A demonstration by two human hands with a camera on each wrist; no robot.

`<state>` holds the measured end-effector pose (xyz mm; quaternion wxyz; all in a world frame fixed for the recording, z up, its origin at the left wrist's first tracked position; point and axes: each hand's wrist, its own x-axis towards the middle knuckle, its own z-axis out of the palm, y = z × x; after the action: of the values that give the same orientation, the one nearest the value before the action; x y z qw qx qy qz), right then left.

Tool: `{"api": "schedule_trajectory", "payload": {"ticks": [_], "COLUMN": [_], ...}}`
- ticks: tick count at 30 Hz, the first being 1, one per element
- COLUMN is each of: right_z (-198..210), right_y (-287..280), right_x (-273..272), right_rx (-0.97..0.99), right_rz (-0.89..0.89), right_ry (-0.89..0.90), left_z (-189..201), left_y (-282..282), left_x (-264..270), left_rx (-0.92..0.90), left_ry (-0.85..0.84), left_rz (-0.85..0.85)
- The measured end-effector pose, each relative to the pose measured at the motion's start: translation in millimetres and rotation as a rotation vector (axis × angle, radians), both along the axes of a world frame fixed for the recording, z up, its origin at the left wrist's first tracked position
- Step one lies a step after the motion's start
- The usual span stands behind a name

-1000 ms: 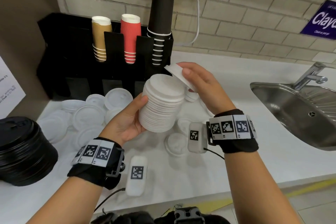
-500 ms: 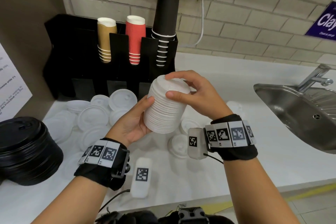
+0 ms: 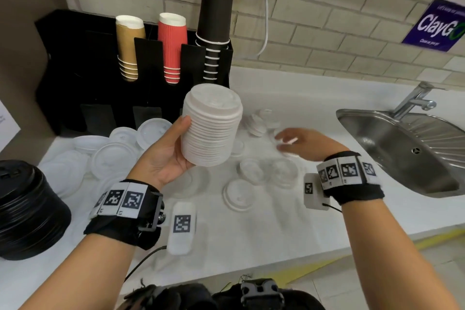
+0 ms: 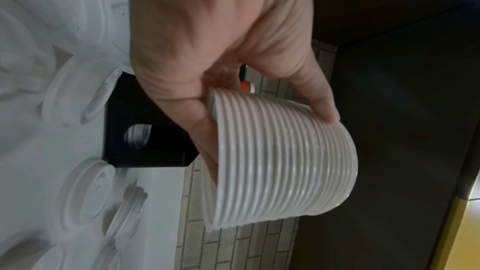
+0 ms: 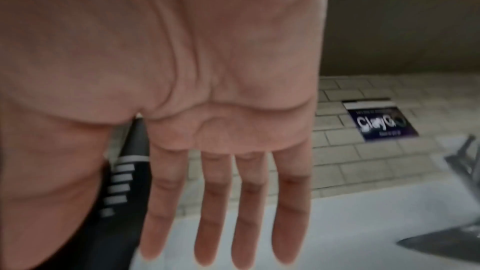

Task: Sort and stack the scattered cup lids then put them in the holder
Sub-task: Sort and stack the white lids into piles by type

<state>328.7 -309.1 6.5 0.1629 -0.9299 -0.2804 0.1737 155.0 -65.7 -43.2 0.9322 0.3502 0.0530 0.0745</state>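
My left hand (image 3: 166,156) grips a tall stack of white cup lids (image 3: 211,126) above the counter, thumb on its left side; in the left wrist view the fingers curl round the ribbed stack (image 4: 283,163). My right hand (image 3: 299,142) hovers blurred, fingers straight, over loose small white lids (image 3: 254,171) on the white counter. The right wrist view shows its fingers (image 5: 215,202) stretched out and holding nothing. More white lids (image 3: 113,156) lie scattered at the left, in front of the black holder (image 3: 75,83).
The holder carries brown (image 3: 128,45), red (image 3: 172,45) and black (image 3: 216,12) cup stacks. A pile of black lids (image 3: 27,209) sits at the near left. A steel sink (image 3: 407,148) with a tap (image 3: 412,98) lies at the right. A short stack of small lids (image 3: 256,123) stands behind.
My right hand set a lid on top of the stack, then let go and moved right and down toward the loose lids. The left hand still holds the stack.
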Motion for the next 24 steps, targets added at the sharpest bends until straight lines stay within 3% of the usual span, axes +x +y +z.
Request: {"api": "schedule_trajectory", "payload": {"ticks": [2,8,12,16,18,24], "right_z": [-15.6,-48.1,-55.3,-37.8,-28.6,-45.5], "right_y": [-12.1,-7.8,-0.7,2.5,3.1,-11.3], "right_x": [9.5,12.4,12.7,19.7,26.4,32.6], "right_rx": [-0.254,-0.470,-0.453,-0.105,-0.052,-0.445], "right_rz": [-0.030,0.063,0.107,0.051,0.019,-0.047], "right_ry": [-0.032,-0.012,-0.058,-0.098,-0.116,-0.007], "left_z": [0.9,-1.4,-2.4,-2.5,-2.0,-1.0], "left_y": [2.2,2.5,1.2,1.3,0.3,-1.7], "left_x": [-1.6,-4.8,-7.2,-10.2,-11.4,-15.1], "left_rx": [-0.004,0.001,0.010,0.003,0.015,0.045], "left_ry": [-0.016,-0.037,-0.040,-0.034,-0.033,-0.020], "left_rz": [-0.008,-0.035,-0.036,-0.020,-0.023,-0.004]}}
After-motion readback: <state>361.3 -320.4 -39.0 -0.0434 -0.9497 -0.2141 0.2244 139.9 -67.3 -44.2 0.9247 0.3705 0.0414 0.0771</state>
